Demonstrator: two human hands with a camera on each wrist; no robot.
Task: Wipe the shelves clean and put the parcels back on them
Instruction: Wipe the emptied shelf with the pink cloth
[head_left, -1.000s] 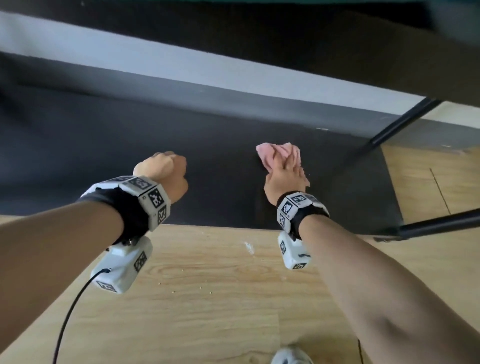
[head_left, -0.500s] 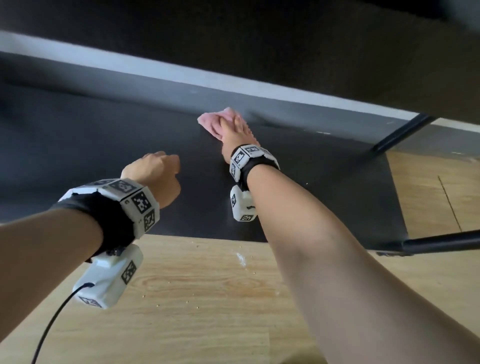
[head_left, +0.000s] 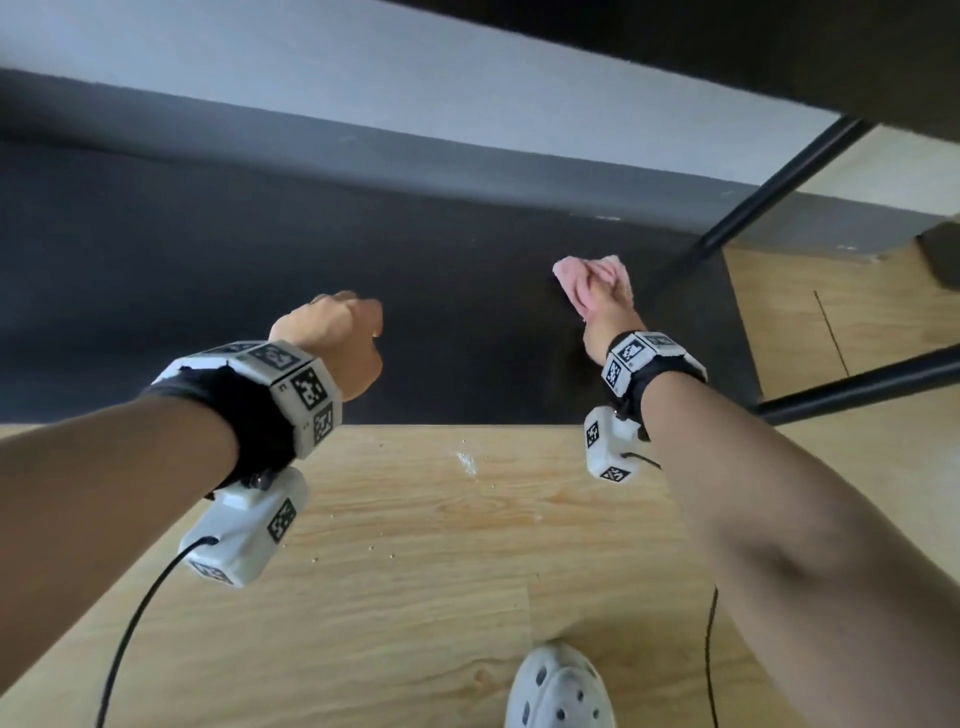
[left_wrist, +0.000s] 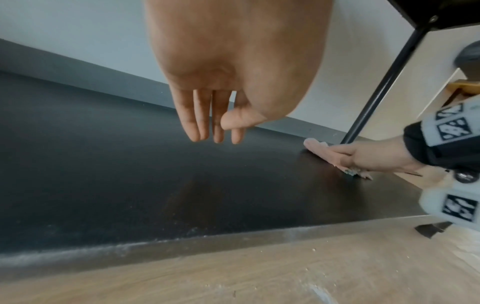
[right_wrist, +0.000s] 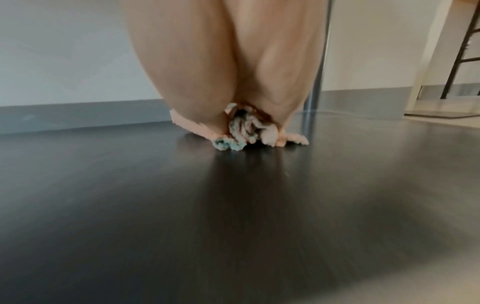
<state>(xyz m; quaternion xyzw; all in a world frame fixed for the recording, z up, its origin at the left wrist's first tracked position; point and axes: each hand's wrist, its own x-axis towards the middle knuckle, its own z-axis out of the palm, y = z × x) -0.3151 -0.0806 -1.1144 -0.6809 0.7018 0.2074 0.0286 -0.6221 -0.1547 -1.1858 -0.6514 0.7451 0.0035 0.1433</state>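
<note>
The black bottom shelf (head_left: 260, 260) lies low in front of me. On its right part, close to the rear post (head_left: 769, 197), my right hand (head_left: 605, 312) presses a pink cloth (head_left: 589, 278) flat onto the board. In the left wrist view its fingers (left_wrist: 340, 152) lie straight on the cloth (left_wrist: 315, 147). The right wrist view shows the cloth (right_wrist: 241, 131) bunched under the palm (right_wrist: 233, 82). My left hand (head_left: 337, 338) hovers over the shelf's front middle, holding nothing, its fingers (left_wrist: 193, 121) hanging loose. No parcels are in view.
An upper shelf (head_left: 727, 52) overhangs at the top. A black side rail (head_left: 857, 384) runs on the right. Pale dust lines the shelf's front edge (left_wrist: 155, 242). Crumbs (head_left: 466, 461) dot the wooden floor (head_left: 415, 571), and my white shoe (head_left: 561, 691) stands near.
My right hand has slid the cloth from the shelf's back middle to the right, near the post. The left hand has stayed about where it was.
</note>
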